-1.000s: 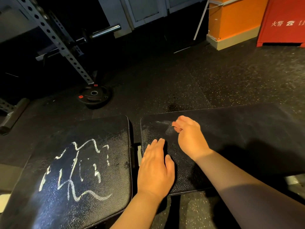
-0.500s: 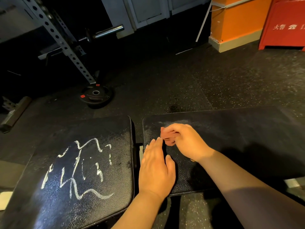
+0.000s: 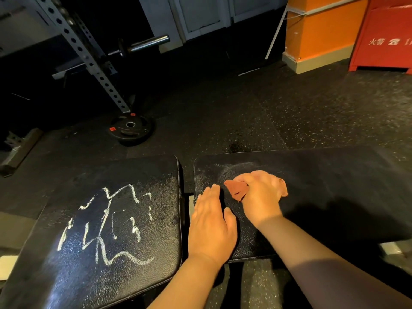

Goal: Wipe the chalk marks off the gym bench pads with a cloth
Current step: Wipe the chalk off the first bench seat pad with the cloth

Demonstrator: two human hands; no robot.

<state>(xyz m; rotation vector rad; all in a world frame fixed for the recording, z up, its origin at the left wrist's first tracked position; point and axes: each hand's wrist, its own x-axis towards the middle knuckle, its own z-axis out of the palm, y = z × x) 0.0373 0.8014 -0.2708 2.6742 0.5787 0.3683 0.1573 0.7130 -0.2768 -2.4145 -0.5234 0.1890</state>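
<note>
Now the right hand (image 3: 262,194), fingers curled round the red cloth (image 3: 236,189), has slid back from the far edge of the right pad (image 3: 323,186), leaving only a faint haze (image 3: 231,167) there (nearly clean, I judge). The left hand (image 3: 211,228) lies flat on that pad, fingers straight. Two pads, one cloth; the left pad (image 3: 160,253) carries the one scrawl of chalk marks (image 3: 107,221), untouched.

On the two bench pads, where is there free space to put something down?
The right pad is bare to the right of the right hand. On the left pad, only the strip beyond the chalk marks is free. The right pad's left end is crowded: the left hand lies flat there and the right hand holds the cloth.
</note>
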